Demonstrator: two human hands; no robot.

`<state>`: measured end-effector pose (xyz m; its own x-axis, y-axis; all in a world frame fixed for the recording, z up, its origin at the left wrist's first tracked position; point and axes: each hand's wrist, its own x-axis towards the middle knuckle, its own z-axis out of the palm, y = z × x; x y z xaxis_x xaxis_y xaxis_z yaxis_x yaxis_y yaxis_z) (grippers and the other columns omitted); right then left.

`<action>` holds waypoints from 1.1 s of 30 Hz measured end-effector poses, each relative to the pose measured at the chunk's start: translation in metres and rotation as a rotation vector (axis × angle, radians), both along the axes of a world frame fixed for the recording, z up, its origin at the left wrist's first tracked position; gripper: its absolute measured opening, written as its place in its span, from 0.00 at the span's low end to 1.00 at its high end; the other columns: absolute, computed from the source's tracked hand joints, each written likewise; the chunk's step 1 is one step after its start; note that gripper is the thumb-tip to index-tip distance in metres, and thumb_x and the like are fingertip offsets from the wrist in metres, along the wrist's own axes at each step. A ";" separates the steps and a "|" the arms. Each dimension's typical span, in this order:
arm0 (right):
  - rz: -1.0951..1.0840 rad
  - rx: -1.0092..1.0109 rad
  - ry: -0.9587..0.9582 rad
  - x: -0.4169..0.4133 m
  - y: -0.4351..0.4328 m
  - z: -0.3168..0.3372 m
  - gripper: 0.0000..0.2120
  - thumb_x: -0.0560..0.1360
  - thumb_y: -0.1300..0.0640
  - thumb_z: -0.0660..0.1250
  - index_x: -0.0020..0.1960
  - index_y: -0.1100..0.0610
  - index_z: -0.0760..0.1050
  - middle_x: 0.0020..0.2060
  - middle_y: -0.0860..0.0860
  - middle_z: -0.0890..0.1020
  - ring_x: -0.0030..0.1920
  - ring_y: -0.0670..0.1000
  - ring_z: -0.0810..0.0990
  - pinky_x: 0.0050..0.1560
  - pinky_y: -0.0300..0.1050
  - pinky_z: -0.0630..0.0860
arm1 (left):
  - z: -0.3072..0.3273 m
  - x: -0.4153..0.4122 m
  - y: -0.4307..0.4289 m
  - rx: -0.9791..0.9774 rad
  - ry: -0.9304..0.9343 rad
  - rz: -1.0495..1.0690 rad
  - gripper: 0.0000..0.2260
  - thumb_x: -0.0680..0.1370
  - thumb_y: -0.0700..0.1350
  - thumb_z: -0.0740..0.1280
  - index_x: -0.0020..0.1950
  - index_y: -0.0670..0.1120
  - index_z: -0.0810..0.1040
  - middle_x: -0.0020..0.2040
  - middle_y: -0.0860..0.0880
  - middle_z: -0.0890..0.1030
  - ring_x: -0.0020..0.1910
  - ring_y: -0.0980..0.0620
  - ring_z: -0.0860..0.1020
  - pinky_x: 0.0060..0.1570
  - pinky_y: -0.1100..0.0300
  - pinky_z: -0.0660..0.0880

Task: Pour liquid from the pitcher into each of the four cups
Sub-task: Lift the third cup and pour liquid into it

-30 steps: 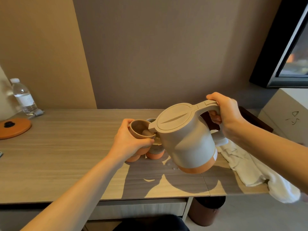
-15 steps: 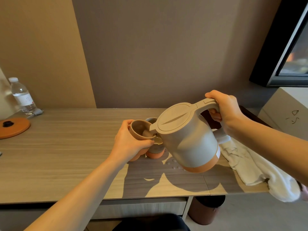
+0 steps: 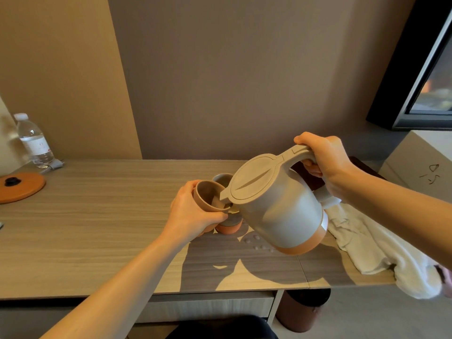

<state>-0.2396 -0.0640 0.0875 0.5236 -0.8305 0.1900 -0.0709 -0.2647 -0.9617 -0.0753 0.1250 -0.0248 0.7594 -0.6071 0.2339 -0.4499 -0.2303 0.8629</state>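
My right hand [image 3: 325,160] grips the handle of a grey pitcher [image 3: 276,206] with an orange base, tilted left above the wooden desk [image 3: 97,228]. Its spout reaches over the rim of a grey-and-orange cup [image 3: 208,196] that my left hand [image 3: 190,214] holds lifted and tipped toward the pitcher. Behind and below it stand two more cups: one [image 3: 230,225] on the desk under the spout, another [image 3: 221,178] further back. Any further cup is hidden behind my hand and the pitcher.
A white cloth [image 3: 371,250] hangs over the desk's right end. At the far left are an orange round lid [image 3: 22,187] and a water bottle [image 3: 34,140]. Water drops [image 3: 256,242] lie under the pitcher. A brown bin [image 3: 300,311] stands below the desk.
The pitcher has tilted a little more toward the held cup and its spout sits lower over the rim. Both hands have stayed almost in place.
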 end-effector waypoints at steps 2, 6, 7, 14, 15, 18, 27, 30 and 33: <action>0.012 -0.005 0.007 0.001 0.000 0.000 0.15 0.74 0.52 0.66 0.32 0.59 0.74 0.17 0.44 0.71 0.23 0.43 0.71 0.26 0.33 0.67 | -0.001 0.001 0.000 0.003 -0.007 0.001 0.36 0.58 0.49 0.84 0.62 0.54 0.72 0.58 0.54 0.78 0.57 0.52 0.75 0.52 0.56 0.76; 0.036 -0.021 0.014 0.001 0.001 0.001 0.15 0.74 0.53 0.66 0.32 0.60 0.74 0.17 0.44 0.71 0.19 0.41 0.70 0.22 0.31 0.66 | -0.003 0.001 -0.001 0.005 -0.010 0.000 0.37 0.57 0.50 0.84 0.62 0.54 0.72 0.58 0.55 0.77 0.57 0.53 0.75 0.51 0.57 0.76; 0.040 -0.027 0.017 0.002 0.001 0.002 0.15 0.74 0.53 0.66 0.32 0.60 0.74 0.17 0.44 0.71 0.19 0.41 0.70 0.22 0.31 0.66 | -0.004 0.001 -0.001 0.005 -0.007 -0.002 0.37 0.57 0.50 0.84 0.62 0.54 0.72 0.58 0.55 0.77 0.57 0.53 0.75 0.51 0.57 0.76; 0.030 -0.082 0.049 0.005 0.003 0.006 0.16 0.74 0.53 0.66 0.31 0.60 0.74 0.17 0.44 0.72 0.21 0.42 0.71 0.24 0.33 0.68 | -0.003 -0.002 0.000 0.010 -0.001 -0.021 0.36 0.57 0.48 0.84 0.62 0.53 0.72 0.58 0.54 0.77 0.57 0.53 0.75 0.49 0.60 0.75; 0.033 -0.087 0.050 0.006 0.004 0.006 0.16 0.74 0.53 0.66 0.31 0.60 0.73 0.17 0.44 0.72 0.20 0.42 0.71 0.23 0.32 0.68 | -0.004 -0.003 0.000 0.013 0.001 -0.020 0.36 0.57 0.48 0.84 0.61 0.54 0.72 0.58 0.54 0.77 0.57 0.53 0.75 0.50 0.59 0.76; 0.025 -0.109 0.058 0.007 0.006 0.008 0.17 0.74 0.53 0.66 0.30 0.60 0.73 0.18 0.46 0.73 0.22 0.43 0.73 0.25 0.33 0.69 | -0.004 -0.003 -0.001 0.013 0.005 -0.022 0.36 0.57 0.49 0.84 0.61 0.54 0.72 0.57 0.54 0.78 0.57 0.53 0.76 0.53 0.55 0.77; 0.014 -0.125 0.085 0.009 0.008 0.014 0.16 0.74 0.53 0.66 0.31 0.61 0.74 0.22 0.49 0.75 0.24 0.44 0.75 0.26 0.32 0.71 | -0.003 -0.004 -0.002 0.020 -0.001 -0.020 0.37 0.57 0.49 0.84 0.62 0.54 0.72 0.58 0.54 0.77 0.57 0.53 0.75 0.52 0.56 0.77; 0.025 -0.118 0.083 0.009 0.009 0.016 0.17 0.74 0.54 0.66 0.30 0.61 0.73 0.17 0.46 0.73 0.20 0.42 0.73 0.23 0.31 0.69 | -0.002 -0.004 -0.001 0.022 -0.002 -0.019 0.37 0.58 0.49 0.84 0.63 0.53 0.71 0.59 0.53 0.77 0.58 0.52 0.75 0.52 0.56 0.77; 0.019 -0.130 0.082 0.011 0.010 0.018 0.17 0.74 0.54 0.66 0.29 0.60 0.73 0.19 0.46 0.74 0.20 0.42 0.74 0.23 0.32 0.70 | -0.002 -0.003 -0.001 0.018 0.001 -0.020 0.37 0.58 0.48 0.84 0.63 0.53 0.71 0.59 0.53 0.77 0.58 0.52 0.75 0.52 0.57 0.76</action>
<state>-0.2290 -0.0544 0.1051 0.5569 -0.7916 0.2515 -0.1415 -0.3888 -0.9104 -0.0788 0.1241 -0.0264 0.7472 -0.6263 0.2222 -0.4540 -0.2371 0.8589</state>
